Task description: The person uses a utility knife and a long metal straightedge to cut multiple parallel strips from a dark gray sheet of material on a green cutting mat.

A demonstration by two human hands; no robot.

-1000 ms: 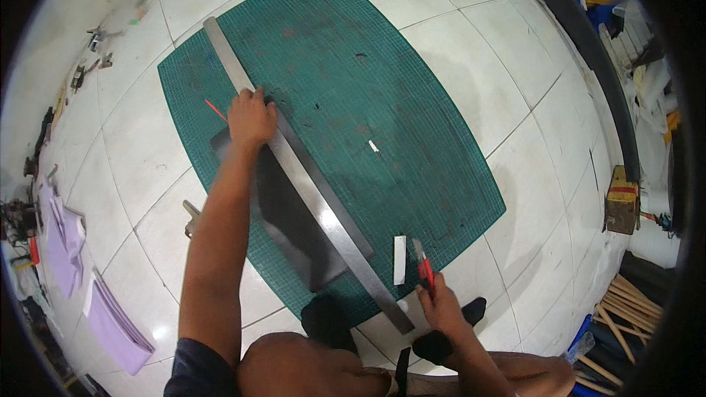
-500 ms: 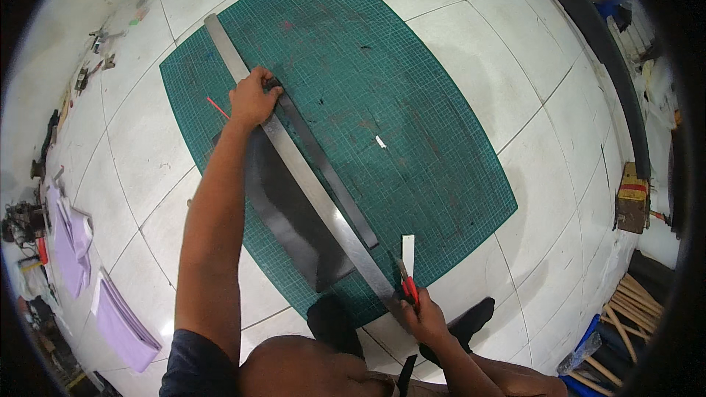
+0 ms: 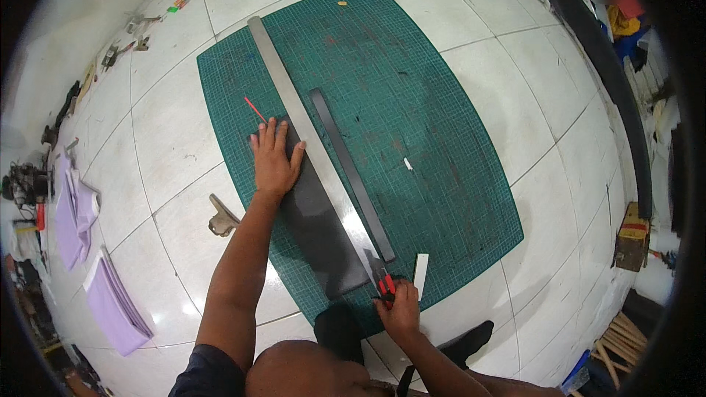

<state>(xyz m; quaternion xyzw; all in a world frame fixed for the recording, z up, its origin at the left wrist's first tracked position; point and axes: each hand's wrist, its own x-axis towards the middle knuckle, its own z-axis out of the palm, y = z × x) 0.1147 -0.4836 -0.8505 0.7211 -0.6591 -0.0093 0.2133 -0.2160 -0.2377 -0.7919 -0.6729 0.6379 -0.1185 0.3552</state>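
My left hand (image 3: 276,163) lies flat with fingers spread on a black sheet of leather-like material (image 3: 316,213). Its thumb reaches the edge of a long steel ruler (image 3: 294,99), which lies slantwise along the sheet's right side. Just right of the ruler, a narrow black strip (image 3: 351,173) rests apart on the green cutting mat (image 3: 441,125). At the ruler's near end, my right hand (image 3: 401,310) is closed round a red-and-black utility knife (image 3: 385,284), whose grey blade points away over the ruler.
A white flat bar (image 3: 421,273) lies by my right hand, and a small white piece (image 3: 409,164) is farther up the mat. A thin red stick (image 3: 255,109) touches the sheet's far end. A metal clamp (image 3: 223,217) and folded lilac cloth (image 3: 118,305) lie on the tiles at left.
My left hand has let go of the black strip's far end and come down flat onto the black sheet. My right hand keeps the knife, its blade now over the ruler. The view has shifted.
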